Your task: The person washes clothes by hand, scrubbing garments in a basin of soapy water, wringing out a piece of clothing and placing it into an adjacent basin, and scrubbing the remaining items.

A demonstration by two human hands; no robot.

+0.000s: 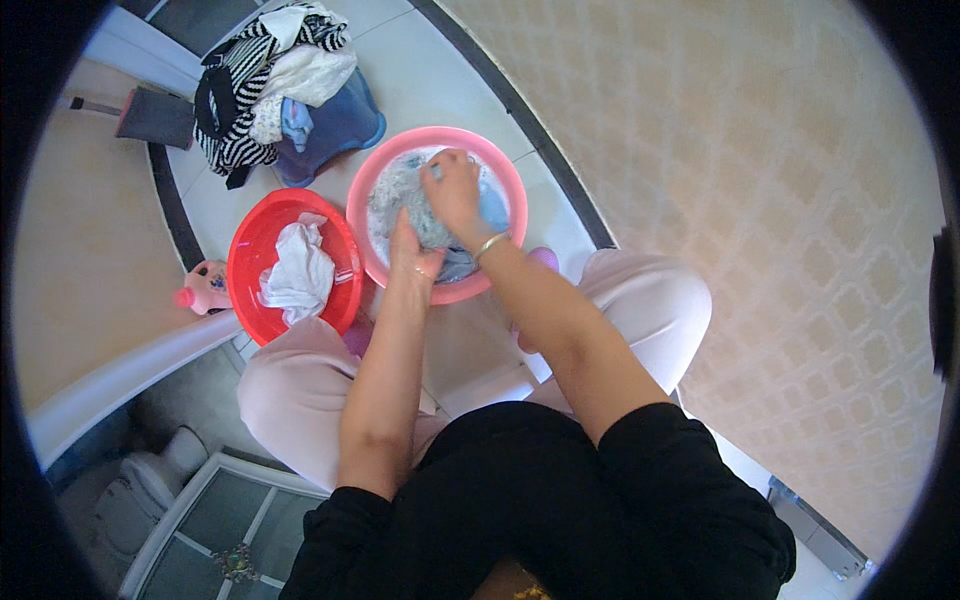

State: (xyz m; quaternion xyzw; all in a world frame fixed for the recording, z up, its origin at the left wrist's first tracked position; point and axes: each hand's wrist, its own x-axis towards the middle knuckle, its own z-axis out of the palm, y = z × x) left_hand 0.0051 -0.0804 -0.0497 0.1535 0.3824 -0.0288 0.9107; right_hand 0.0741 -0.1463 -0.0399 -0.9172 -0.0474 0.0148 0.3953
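A pink plastic basin (517, 180) stands on the floor before me, with soapy water and wet laundry inside. My left hand (414, 251) is in the basin, thumb up, gripping the near side of a grey, suds-covered cloth (416, 214). From above, my right hand (454, 191) presses its curled fingers on the same cloth; a bracelet circles that wrist. A darker wet fabric (457, 266) lies under my hands at the near rim, and a light blue piece (493, 206) shows at the right. What lies beneath the suds is hidden.
Left of the pink basin, touching or nearly so, a red basin (247, 255) holds white cloth (300, 270). A pink detergent bottle (206, 287) stands by the wall. Clothes (262, 82) are heaped on a blue plastic stool (337, 120) beside a grey dustpan (156, 118). A patterned wall (750, 187) bounds the right.
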